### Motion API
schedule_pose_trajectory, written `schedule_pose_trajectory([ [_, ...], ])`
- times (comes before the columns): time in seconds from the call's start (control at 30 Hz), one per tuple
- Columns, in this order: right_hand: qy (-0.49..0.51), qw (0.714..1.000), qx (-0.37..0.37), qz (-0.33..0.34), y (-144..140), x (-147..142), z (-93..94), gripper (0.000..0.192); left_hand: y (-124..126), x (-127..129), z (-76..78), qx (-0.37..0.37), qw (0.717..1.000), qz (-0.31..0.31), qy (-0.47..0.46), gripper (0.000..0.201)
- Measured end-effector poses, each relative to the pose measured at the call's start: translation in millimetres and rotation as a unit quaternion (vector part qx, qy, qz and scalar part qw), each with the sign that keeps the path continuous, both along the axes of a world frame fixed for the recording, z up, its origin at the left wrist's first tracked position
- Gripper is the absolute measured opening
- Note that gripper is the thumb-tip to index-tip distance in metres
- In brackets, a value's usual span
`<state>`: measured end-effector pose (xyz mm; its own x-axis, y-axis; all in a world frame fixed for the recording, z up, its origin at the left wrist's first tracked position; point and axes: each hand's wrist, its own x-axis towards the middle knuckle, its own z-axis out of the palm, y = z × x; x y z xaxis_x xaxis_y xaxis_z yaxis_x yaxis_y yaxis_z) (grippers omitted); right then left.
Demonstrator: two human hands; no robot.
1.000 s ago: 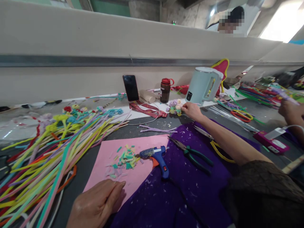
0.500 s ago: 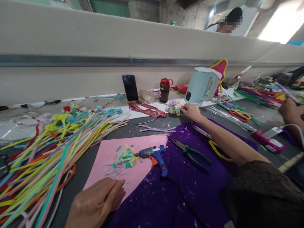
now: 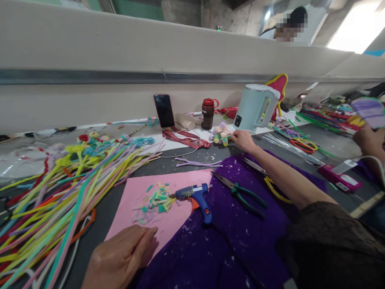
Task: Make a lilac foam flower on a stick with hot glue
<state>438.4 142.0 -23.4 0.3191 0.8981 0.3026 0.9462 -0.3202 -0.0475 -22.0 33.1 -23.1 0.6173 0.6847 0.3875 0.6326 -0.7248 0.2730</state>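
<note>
My right hand reaches far across the table, its fingers pinched at the edge of a small bunch of pastel chenille flowers. The bunch lies on the table in front of the kettle. At lower left, my left hand rests in a loose fist by the near edge of a pink sheet; its curled fingers are mostly hidden. Cut chenille bits are heaped on the sheet, beside a blue glue gun. Green-handled pliers lie on the purple cloth, with scissors beneath my right forearm.
Chenille stems spread over the left side. Along the back stand a phone, a brown bottle and a pale blue kettle. A power bank lies right, near another person's hand holding a striped purple piece.
My hands have hardly moved, and the flower bunch stays in place. At far right, the other person's striped purple piece has turned so its broad side shows.
</note>
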Motion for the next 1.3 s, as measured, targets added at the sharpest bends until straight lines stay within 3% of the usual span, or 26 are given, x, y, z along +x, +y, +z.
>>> schedule_pose_trajectory([
  [0.33,-0.029,0.999,-0.04,-0.022,-14,-19,12.0,0.04,0,-2,1.4,0.02,1.0,-0.011,0.01,0.026],
  [0.53,-0.069,0.997,-0.036,0.007,-59,-55,34.2,0.036,-1,2,1.7,0.019,1.0,-0.011,0.011,0.029],
  [0.57,-0.073,0.996,-0.039,0.037,-72,-67,36.8,0.034,-1,2,1.4,0.019,1.0,-0.012,0.011,0.03],
  [0.63,-0.084,0.983,-0.037,0.158,-100,-96,40.0,0.031,-1,3,0.4,0.007,1.0,-0.017,0.008,0.03],
  [0.73,-0.069,0.947,-0.035,0.311,-139,-137,38.3,0.029,-2,1,-1.0,-0.02,0.999,-0.012,-0.025,0.026],
  [0.87,-0.048,0.906,-0.036,0.418,-167,-168,25.5,0.025,-4,-3,1.2,-0.038,0.994,0.049,-0.092,0.03],
  [0.97,-0.02,0.909,-0.015,0.416,-168,-171,14.0,0.024,-4,-3,4.8,-0.033,0.992,0.076,-0.098,0.032],
  [1.13,0.054,0.93,0.054,0.36,-155,-161,-0.9,0.021,-3,-3,5.9,0.021,0.992,0.062,-0.103,0.034],
  [1.3,0.105,0.924,0.115,0.35,-146,-154,-11.8,0.02,4,-8,3.4,0.067,0.989,0.052,-0.125,0.027],
])
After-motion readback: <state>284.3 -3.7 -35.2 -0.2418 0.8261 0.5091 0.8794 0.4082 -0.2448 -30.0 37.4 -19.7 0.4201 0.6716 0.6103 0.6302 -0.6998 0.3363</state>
